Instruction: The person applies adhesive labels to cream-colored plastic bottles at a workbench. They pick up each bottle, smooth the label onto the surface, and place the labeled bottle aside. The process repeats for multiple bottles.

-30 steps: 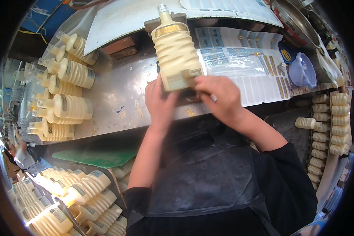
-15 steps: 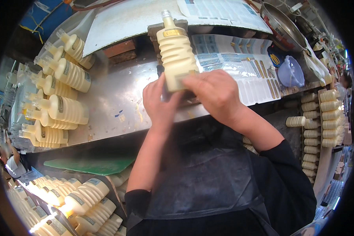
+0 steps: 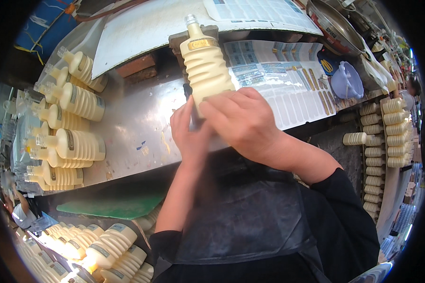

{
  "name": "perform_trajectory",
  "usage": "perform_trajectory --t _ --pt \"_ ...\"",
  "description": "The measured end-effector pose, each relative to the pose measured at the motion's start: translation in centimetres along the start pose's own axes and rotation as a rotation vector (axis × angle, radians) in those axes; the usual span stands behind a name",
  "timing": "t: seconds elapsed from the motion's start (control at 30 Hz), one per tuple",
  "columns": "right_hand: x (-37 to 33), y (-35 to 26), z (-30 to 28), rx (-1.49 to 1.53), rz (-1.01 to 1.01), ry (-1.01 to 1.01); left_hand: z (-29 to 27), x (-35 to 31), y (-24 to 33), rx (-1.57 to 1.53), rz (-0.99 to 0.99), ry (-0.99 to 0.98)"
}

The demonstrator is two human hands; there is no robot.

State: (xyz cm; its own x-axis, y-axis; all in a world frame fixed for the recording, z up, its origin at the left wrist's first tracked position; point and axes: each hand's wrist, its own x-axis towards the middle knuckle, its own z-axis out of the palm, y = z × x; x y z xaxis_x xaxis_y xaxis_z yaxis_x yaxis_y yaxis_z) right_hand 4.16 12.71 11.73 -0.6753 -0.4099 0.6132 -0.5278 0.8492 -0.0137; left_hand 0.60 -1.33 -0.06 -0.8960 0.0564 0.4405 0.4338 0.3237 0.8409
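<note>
A cream ribbed bottle (image 3: 207, 68) with a clear threaded neck and a gold label at its shoulder lies tilted, neck away from me, on a dark block rest (image 3: 177, 39). My left hand (image 3: 188, 134) grips the bottle's near end from the left, fingers along its side. Across the lower front of the same bottle, my right hand (image 3: 243, 115) presses with its fingers bent over the surface. Those fingers cover the spot where a small label showed earlier. To the right, a label sheet (image 3: 288, 106) carries several gold strips (image 3: 310, 81).
Several similar bottles (image 3: 80, 101) lie stacked on the metal bench (image 3: 127, 137) at left. More bottles (image 3: 113, 243) fill the lower left, and others (image 3: 374, 162) line the right. A lavender bucket (image 3: 347, 84) and a metal pan (image 3: 337, 26) stand at right. Bricks (image 3: 136, 66) lie under a white board (image 3: 160, 28).
My right hand has shifted left across the bottle's lower part and now covers the small label. The left hand stays at the near end. The whole view has shifted slightly.
</note>
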Motion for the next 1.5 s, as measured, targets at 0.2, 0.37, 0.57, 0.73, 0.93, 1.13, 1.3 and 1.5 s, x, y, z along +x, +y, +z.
perform_trajectory --t 0.2,0.37,0.57,0.73,0.93,1.13,1.3,1.5 --pt "-1.4 -1.2 2.0 0.158 -0.069 -0.053 -0.9 -0.3 -0.8 -0.057 -0.112 -0.084" --pt "-1.7 3.5 0.2 0.173 0.577 -0.149 -1.6 0.2 0.0 -0.161 -0.155 -0.148" --pt "-1.8 2.5 0.9 0.350 0.640 -0.133 1.4 2.7 1.0 -0.093 -0.257 -0.048" --pt "-3.8 5.7 1.2 0.389 0.863 -0.219 2.7 2.1 -0.6 -0.225 -0.260 0.044" --pt "-3.1 3.6 1.3 0.595 0.756 -0.110 2.9 2.5 1.5 -0.157 -0.365 0.037" --pt "-5.6 6.4 2.0 0.536 0.868 -0.171 2.7 2.0 0.5 -0.019 -0.264 0.002" --pt "-5.0 5.7 0.5 0.733 0.989 -0.116 2.6 1.9 0.8 -0.039 -0.258 0.013" --pt "-5.0 5.0 2.1 0.658 0.786 -0.065 2.1 1.9 1.8 0.066 -0.218 -0.014"
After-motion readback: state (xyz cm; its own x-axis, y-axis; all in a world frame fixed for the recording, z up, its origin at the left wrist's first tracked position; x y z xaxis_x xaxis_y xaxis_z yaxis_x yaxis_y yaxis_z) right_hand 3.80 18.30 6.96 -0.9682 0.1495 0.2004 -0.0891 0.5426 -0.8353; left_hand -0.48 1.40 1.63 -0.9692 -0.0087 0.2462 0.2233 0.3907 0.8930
